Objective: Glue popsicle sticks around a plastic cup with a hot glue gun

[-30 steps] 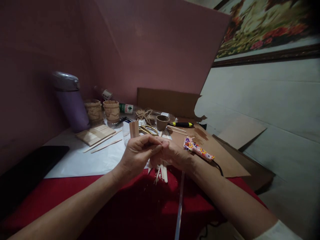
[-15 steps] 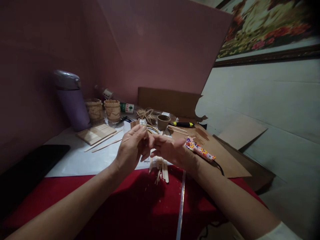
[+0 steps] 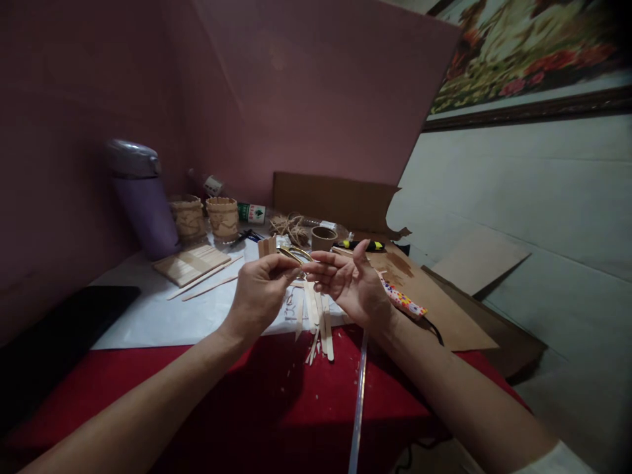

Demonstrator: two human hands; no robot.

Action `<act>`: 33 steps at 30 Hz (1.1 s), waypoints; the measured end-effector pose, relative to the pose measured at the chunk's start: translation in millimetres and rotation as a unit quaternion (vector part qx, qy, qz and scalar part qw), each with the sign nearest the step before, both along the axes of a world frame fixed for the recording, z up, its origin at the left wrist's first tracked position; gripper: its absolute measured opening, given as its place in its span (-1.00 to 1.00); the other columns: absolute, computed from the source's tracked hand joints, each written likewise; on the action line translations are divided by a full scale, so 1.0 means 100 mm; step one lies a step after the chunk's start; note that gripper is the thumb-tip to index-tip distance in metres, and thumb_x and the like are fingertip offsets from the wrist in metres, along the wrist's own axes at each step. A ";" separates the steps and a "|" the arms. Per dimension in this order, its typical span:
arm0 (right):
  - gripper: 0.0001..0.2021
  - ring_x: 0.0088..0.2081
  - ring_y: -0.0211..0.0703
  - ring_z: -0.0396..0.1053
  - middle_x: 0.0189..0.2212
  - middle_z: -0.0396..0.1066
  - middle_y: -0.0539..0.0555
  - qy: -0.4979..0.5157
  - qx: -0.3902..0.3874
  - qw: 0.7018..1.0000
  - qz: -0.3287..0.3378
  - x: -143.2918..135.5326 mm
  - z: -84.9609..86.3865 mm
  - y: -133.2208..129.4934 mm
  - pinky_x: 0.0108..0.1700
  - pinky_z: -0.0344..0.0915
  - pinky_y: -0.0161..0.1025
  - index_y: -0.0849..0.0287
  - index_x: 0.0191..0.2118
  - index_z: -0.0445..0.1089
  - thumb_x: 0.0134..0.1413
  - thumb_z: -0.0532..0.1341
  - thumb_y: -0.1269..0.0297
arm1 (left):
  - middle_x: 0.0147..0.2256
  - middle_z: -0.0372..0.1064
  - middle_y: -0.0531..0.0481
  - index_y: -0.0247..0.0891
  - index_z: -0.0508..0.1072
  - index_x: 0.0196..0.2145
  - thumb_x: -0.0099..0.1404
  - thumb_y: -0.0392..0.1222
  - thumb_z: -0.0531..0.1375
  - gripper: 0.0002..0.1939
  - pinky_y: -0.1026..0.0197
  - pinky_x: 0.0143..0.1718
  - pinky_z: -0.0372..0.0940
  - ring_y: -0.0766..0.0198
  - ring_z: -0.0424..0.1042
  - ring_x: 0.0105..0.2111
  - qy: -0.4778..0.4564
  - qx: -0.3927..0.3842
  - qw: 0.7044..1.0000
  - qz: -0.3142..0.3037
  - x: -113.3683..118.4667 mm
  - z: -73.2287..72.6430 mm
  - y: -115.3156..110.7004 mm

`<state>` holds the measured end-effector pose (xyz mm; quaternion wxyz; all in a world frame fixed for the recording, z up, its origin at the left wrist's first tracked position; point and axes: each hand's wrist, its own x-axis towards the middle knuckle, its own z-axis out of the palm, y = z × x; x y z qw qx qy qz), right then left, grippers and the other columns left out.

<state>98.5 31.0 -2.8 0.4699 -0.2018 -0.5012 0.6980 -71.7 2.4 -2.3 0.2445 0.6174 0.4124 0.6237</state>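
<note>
My left hand (image 3: pixel 261 293) is closed in a pinch near the middle of the view; what its fingertips hold, if anything, is too small to make out. Facing it, my right hand (image 3: pixel 353 283) has its palm turned up and its fingers stretched out, their tips close to the left fingertips. Behind the hands lie gold-handled scissors (image 3: pixel 300 255). Below and between them, loose wooden sticks (image 3: pixel 324 329) and splinters lie over the edge of white paper (image 3: pixel 162 322) and the red cloth (image 3: pixel 227 408).
Two stick-covered cups (image 3: pixel 223 219) stand beside a purple bottle (image 3: pixel 148 214). A stack of sticks (image 3: pixel 191 263) lies in front. Twine (image 3: pixel 289 228), a brown pot (image 3: pixel 324 238), a yellow-black cutter (image 3: pixel 363 246) and a flower-patterned tool (image 3: pixel 405 303) sit farther right.
My right hand has opened out, with the palm turned up and the thumb raised. My left fingers have drawn into a pinch, and the two hands are slightly farther apart.
</note>
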 end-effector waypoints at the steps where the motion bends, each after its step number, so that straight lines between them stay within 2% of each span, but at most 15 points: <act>1: -0.26 -0.26 -0.10 0.50 -0.27 0.58 0.18 -0.001 0.009 1.000 -0.002 0.00 0.00 0.00 -0.19 0.31 -0.18 0.18 -0.20 0.52 0.01 0.00 -0.44 | -0.58 0.41 0.04 -0.29 0.51 -0.48 0.14 -0.25 0.28 -0.92 0.31 -0.57 0.24 0.37 0.34 -0.60 0.037 0.034 0.999 0.018 0.00 -0.02 0.01; 3: -0.27 -0.25 -0.07 0.50 -0.27 0.58 0.18 -0.007 0.034 0.999 -0.006 -0.01 -0.02 -0.01 -0.19 0.30 -0.16 0.17 -0.18 0.51 0.00 0.02 -0.44 | -0.52 0.46 0.01 -0.29 0.51 -0.46 0.19 -0.26 0.27 -0.91 0.29 -0.47 0.28 0.33 0.40 -0.51 0.118 0.119 0.984 0.061 -0.02 -0.04 0.01; 6: -0.26 -0.21 -0.02 0.51 -0.23 0.58 0.19 -0.024 0.064 0.998 -0.015 -0.02 -0.04 -0.02 -0.20 0.29 -0.13 0.15 -0.14 0.49 -0.02 0.02 -0.45 | -0.45 0.45 -0.04 -0.30 0.49 -0.42 0.29 -0.35 0.15 -0.85 0.26 -0.40 0.30 0.30 0.41 -0.45 0.263 0.228 0.930 0.118 -0.05 -0.06 0.01; 10: -0.24 -0.13 0.05 0.51 -0.16 0.57 0.24 -0.044 0.083 0.995 -0.015 -0.03 -0.04 -0.04 -0.20 0.28 -0.10 0.14 -0.08 0.47 0.00 -0.03 -0.46 | -0.46 0.36 -0.10 -0.36 0.45 -0.40 0.36 -0.39 0.01 -0.74 0.22 -0.47 0.25 0.23 0.37 -0.47 0.436 0.265 0.846 0.154 -0.10 -0.06 -0.01; 13: -0.24 -0.11 0.05 0.51 -0.17 0.57 0.25 -0.059 0.109 0.992 -0.036 -0.03 -0.04 -0.07 -0.24 0.30 -0.14 0.17 -0.06 0.44 0.04 -0.04 -0.43 | -0.47 0.33 -0.10 -0.36 0.42 -0.41 0.36 -0.40 -0.03 -0.72 0.22 -0.50 0.21 0.22 0.31 -0.50 0.489 0.270 0.812 0.169 -0.12 -0.05 -0.01; 15: -0.26 -0.15 0.04 0.53 -0.22 0.58 0.24 -0.076 0.131 0.986 -0.070 -0.04 -0.05 -0.08 -0.27 0.31 -0.16 0.20 -0.04 0.42 0.05 -0.01 -0.41 | -0.46 0.32 -0.10 -0.34 0.40 -0.40 0.37 -0.39 -0.04 -0.73 0.22 -0.49 0.20 0.23 0.29 -0.49 0.485 0.264 0.820 0.151 -0.12 -0.05 -0.01; 17: -0.25 -0.19 0.04 0.54 -0.25 0.59 0.24 -0.087 0.146 0.980 -0.104 -0.04 -0.06 -0.08 -0.30 0.33 -0.16 0.22 -0.01 0.39 0.04 0.02 -0.40 | -0.44 0.31 -0.08 -0.31 0.38 -0.38 0.37 -0.37 -0.05 -0.75 0.23 -0.46 0.22 0.24 0.29 -0.47 0.456 0.254 0.846 0.111 -0.12 -0.05 -0.01; 22: -0.23 -0.10 0.09 0.49 0.00 0.46 0.35 -0.082 0.121 0.977 -0.157 -0.04 -0.03 -0.02 -0.26 0.40 -0.12 0.23 -0.03 0.40 -0.04 0.09 -0.42 | -0.41 0.31 -0.06 -0.25 0.34 -0.37 0.39 -0.30 -0.03 -0.79 0.22 -0.37 0.24 0.26 0.29 -0.41 0.352 0.233 0.906 0.024 -0.02 -0.04 -0.08; 24: -0.27 -0.16 0.03 0.50 -0.09 0.51 0.31 -0.068 0.101 0.983 -0.140 -0.03 -0.01 0.01 -0.24 0.40 -0.10 0.23 -0.07 0.40 -0.02 0.09 -0.40 | -0.42 0.34 -0.05 -0.24 0.34 -0.38 0.39 -0.29 -0.02 -0.80 0.23 -0.37 0.23 0.27 0.30 -0.42 0.331 0.206 0.921 -0.006 0.02 -0.06 -0.11; 26: -0.37 -0.31 -0.11 0.48 -0.26 0.54 0.20 -0.052 0.108 0.983 -0.136 -0.02 0.01 0.03 -0.30 0.39 -0.17 0.21 -0.13 0.41 -0.01 0.17 -0.33 | -0.46 0.34 -0.01 -0.24 0.35 -0.41 0.38 -0.29 0.00 -0.78 0.25 -0.42 0.19 0.30 0.30 -0.47 0.326 0.164 0.930 -0.034 0.03 -0.08 -0.12; 29: -0.61 -0.56 -0.33 0.30 -0.52 0.43 -0.04 -0.052 0.142 0.968 -0.198 -0.01 0.01 0.05 -0.50 0.27 -0.32 0.18 -0.37 0.40 -0.12 0.39 -0.06 | -0.56 0.30 0.05 -0.24 0.39 -0.50 0.33 -0.22 0.10 -0.76 0.27 -0.48 0.14 0.34 0.24 -0.56 0.333 0.101 0.937 -0.031 0.02 -0.11 -0.07; 31: -0.68 -0.63 -0.38 0.21 -0.60 0.35 -0.09 -0.065 0.147 0.961 -0.227 -0.01 0.00 0.06 -0.57 0.20 -0.35 0.18 -0.48 0.35 -0.15 0.43 0.08 | -0.51 0.36 0.01 -0.22 0.48 -0.45 0.28 -0.21 0.18 -0.84 0.26 -0.43 0.18 0.31 0.31 -0.51 0.317 0.077 0.945 -0.034 -0.01 -0.10 -0.04; 33: -0.72 -0.63 -0.37 0.21 -0.59 0.38 -0.06 -0.074 0.137 0.962 -0.225 -0.01 -0.02 0.08 -0.57 0.20 -0.34 0.19 -0.48 0.35 -0.12 0.40 0.12 | -0.37 0.46 -0.06 -0.20 0.54 -0.37 0.23 -0.27 0.19 -0.90 0.21 -0.31 0.26 0.24 0.42 -0.35 0.282 0.074 0.953 -0.080 -0.04 -0.06 -0.02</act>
